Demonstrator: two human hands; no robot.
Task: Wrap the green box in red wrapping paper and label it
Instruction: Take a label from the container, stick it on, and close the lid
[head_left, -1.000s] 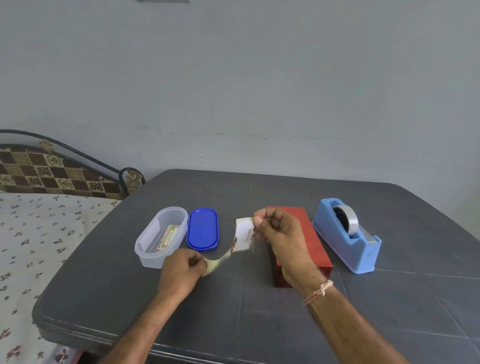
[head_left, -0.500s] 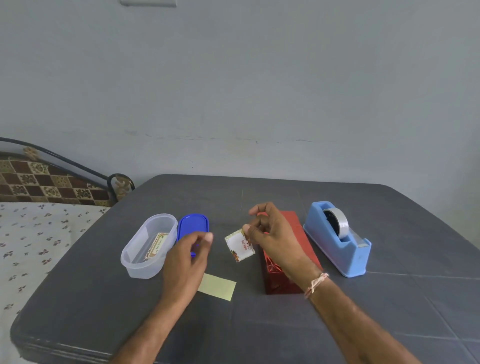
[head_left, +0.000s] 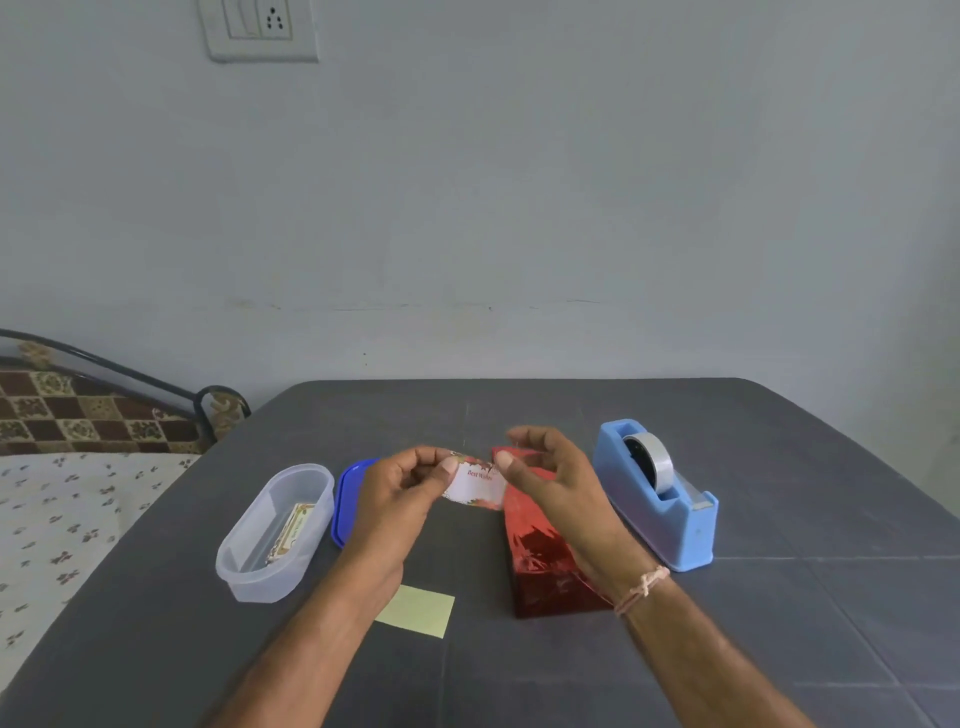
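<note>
My left hand (head_left: 400, 488) and right hand (head_left: 556, 491) each pinch an end of the label (head_left: 475, 486), held just left of the red-wrapped box (head_left: 545, 561), whose long axis runs away from me under my right hand, the nearer one.

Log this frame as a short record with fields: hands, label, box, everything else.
left hand: pinches the label at its left end
right hand: pinches its right end
label: held above the table, print facing the camera
red-wrapped box: lies on table, beneath right hand
backing paper: yellow, flat on table by left forearm
other: clear tub, blue lid, tape dispenser
</note>
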